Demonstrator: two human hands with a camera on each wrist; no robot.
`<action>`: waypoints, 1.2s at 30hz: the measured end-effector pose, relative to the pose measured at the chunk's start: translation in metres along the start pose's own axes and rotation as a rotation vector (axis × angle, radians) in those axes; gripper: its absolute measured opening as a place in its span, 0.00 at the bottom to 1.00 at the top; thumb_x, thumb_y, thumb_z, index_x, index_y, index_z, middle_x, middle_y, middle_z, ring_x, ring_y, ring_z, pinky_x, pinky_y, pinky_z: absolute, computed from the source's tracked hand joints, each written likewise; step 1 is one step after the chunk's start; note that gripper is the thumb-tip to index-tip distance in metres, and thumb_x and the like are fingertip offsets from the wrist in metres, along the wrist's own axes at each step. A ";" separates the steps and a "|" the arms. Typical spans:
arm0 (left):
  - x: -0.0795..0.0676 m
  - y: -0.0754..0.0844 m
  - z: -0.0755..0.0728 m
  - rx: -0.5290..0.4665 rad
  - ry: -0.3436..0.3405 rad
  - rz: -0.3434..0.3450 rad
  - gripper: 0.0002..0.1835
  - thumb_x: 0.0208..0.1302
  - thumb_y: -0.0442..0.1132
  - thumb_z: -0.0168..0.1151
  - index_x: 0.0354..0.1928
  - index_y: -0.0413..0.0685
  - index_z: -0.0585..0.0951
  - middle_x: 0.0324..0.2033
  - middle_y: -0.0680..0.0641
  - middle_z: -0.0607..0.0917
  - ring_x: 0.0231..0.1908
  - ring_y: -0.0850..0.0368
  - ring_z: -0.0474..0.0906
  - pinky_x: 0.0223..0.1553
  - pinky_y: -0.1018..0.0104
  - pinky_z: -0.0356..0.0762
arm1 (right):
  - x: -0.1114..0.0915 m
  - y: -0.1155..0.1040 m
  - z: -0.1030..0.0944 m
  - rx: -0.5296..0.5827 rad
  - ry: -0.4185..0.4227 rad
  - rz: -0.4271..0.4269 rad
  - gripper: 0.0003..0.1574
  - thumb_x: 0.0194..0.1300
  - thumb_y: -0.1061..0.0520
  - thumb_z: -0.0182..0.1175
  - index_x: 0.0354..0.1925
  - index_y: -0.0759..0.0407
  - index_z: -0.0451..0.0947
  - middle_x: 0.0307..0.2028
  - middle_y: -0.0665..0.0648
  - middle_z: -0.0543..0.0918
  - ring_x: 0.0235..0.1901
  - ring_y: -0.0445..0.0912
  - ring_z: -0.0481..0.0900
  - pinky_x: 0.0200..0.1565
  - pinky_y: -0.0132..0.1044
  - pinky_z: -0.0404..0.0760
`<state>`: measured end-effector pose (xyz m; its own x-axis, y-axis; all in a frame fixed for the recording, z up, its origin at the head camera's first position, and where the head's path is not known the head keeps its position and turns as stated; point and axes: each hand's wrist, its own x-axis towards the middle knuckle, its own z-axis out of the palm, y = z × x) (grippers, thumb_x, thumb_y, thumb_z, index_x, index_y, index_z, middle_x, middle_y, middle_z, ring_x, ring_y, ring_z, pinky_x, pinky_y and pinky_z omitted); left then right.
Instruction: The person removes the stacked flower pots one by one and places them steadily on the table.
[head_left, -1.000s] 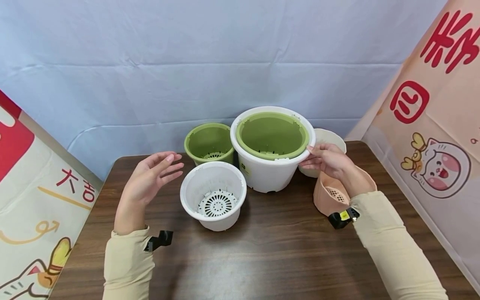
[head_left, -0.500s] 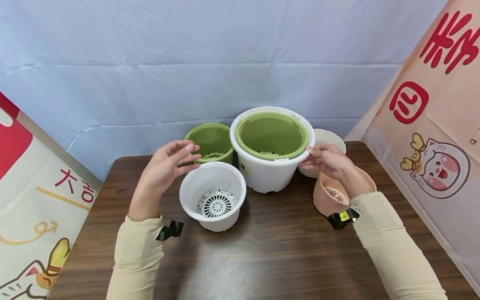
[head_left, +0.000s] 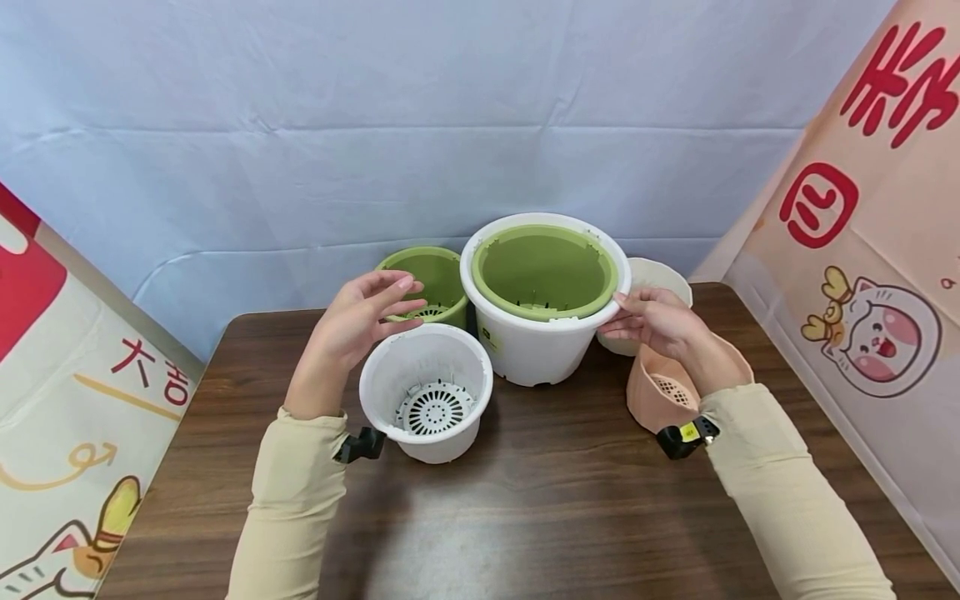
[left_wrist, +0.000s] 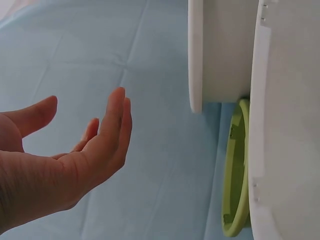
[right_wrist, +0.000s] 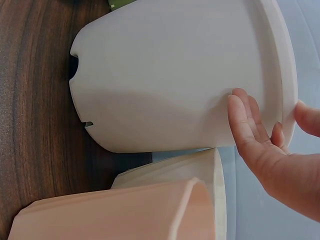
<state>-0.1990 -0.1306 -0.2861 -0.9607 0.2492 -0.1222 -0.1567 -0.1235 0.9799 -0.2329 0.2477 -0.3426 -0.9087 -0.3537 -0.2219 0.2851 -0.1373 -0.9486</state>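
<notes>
My right hand [head_left: 663, 321] pinches the right rim of a large white flowerpot [head_left: 528, 354]; in the right wrist view the thumb lies on the rim and the fingers touch the outer wall. A green flowerpot [head_left: 543, 262] sits nested in that large pot, its rim a little below the white one. My left hand [head_left: 352, 321] is empty, fingers loosely bent, raised by the smaller white flowerpot [head_left: 438, 448] with a slotted base. In the head view it overlaps part of a smaller green flowerpot [head_left: 438, 279] behind.
On the right, a pink flowerpot [head_left: 647, 387] stands partly hidden under my right forearm, with a cream flowerpot [head_left: 667, 279] behind it. All stand on a brown wooden table [head_left: 525, 500]. A pale blue cloth [head_left: 300, 167] hangs along the back edge.
My left hand has moved right and slightly away from me, from beside the small white flowerpot to in front of the small green one. The right hand stays on the large pot's rim.
</notes>
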 end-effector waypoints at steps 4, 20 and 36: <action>0.006 0.001 0.006 -0.023 -0.008 -0.012 0.19 0.68 0.35 0.49 0.56 0.31 0.62 0.47 0.41 0.71 0.45 0.51 0.75 0.51 0.52 0.72 | 0.000 0.000 0.000 0.005 0.002 -0.001 0.11 0.70 0.61 0.44 0.32 0.67 0.67 0.28 0.61 0.83 0.33 0.51 0.83 0.41 0.38 0.81; 0.033 0.002 0.029 0.008 0.022 -0.071 0.19 0.68 0.34 0.50 0.56 0.31 0.65 0.46 0.44 0.72 0.48 0.49 0.70 0.52 0.56 0.72 | -0.001 -0.001 0.001 0.005 0.006 -0.001 0.11 0.71 0.61 0.44 0.32 0.66 0.67 0.28 0.61 0.83 0.33 0.51 0.83 0.41 0.38 0.81; 0.057 -0.006 0.043 0.016 0.070 -0.168 0.21 0.67 0.36 0.51 0.59 0.33 0.65 0.56 0.37 0.66 0.57 0.43 0.62 0.56 0.55 0.68 | 0.000 0.000 0.001 -0.003 0.011 0.006 0.10 0.71 0.61 0.43 0.35 0.68 0.66 0.28 0.61 0.83 0.34 0.51 0.82 0.42 0.39 0.80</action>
<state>-0.2426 -0.0744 -0.2917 -0.9350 0.1972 -0.2947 -0.3133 -0.0703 0.9471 -0.2326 0.2470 -0.3420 -0.9102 -0.3442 -0.2304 0.2900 -0.1325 -0.9478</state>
